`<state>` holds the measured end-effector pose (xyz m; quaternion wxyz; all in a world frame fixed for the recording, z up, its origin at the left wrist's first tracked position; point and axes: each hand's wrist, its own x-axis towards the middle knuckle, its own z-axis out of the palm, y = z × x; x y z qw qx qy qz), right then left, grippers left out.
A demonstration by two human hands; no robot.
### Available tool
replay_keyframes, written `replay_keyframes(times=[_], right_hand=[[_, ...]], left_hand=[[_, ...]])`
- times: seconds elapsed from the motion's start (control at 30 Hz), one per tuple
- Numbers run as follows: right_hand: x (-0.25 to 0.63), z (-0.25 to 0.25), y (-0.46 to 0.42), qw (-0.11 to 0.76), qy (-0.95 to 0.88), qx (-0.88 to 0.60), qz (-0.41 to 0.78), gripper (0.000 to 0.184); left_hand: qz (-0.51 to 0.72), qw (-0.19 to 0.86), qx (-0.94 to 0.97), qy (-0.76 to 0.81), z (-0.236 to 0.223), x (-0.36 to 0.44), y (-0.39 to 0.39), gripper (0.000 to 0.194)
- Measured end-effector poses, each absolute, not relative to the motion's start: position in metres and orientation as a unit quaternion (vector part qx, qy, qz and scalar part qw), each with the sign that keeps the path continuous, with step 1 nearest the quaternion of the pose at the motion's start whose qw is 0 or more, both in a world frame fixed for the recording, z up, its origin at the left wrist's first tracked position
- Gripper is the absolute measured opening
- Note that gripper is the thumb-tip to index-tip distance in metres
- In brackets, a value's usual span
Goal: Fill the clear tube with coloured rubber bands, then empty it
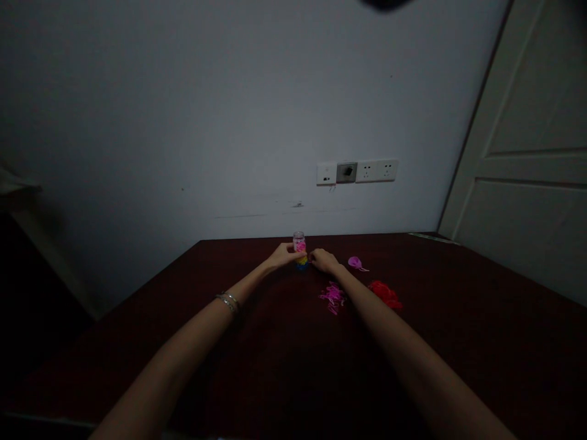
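A small clear jar (300, 247) stands upright towards the back of the dark table, with pink, yellow and blue contents in layers. My left hand (284, 254) is closed around the jar from the left, thumb in front. Just right of the jar, my right hand (323, 260) is closed with its fingertips pinched together. Whatever is between those fingertips is too small to make out. Nearer to me lies a loose pile of thin magenta strands or bands (333, 297). Beyond my right forearm are a purple balloon-like piece (354, 263) and a red heap (386, 294), partly covered by that forearm.
Behind the dark red-brown table (275, 354) rises a pale wall (229, 122) with a row of sockets and switches (367, 172). A panelled door (527, 146) is at the right. Some flat light strip (433, 238) lies at the table's back right edge. The room is dim.
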<state>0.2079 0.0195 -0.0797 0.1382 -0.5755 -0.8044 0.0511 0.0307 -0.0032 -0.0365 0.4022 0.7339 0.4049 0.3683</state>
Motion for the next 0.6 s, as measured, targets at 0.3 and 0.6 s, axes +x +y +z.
replay_keyframes(times=[0.3, 0.6], right_hand=[[0.236, -0.058, 0.018, 0.23, -0.813, -0.529, 0.082, 0.023], [0.258, 0.011, -0.016, 0.374, -0.819, -0.405, 0.157, 0.015]], left_hand=[[0.336, 0.435, 0.735, 0.396, -0.048, 0.044, -0.013, 0.027], [0.3, 0.451, 0.765, 0.349, -0.057, 0.065, -0.009, 0.032]])
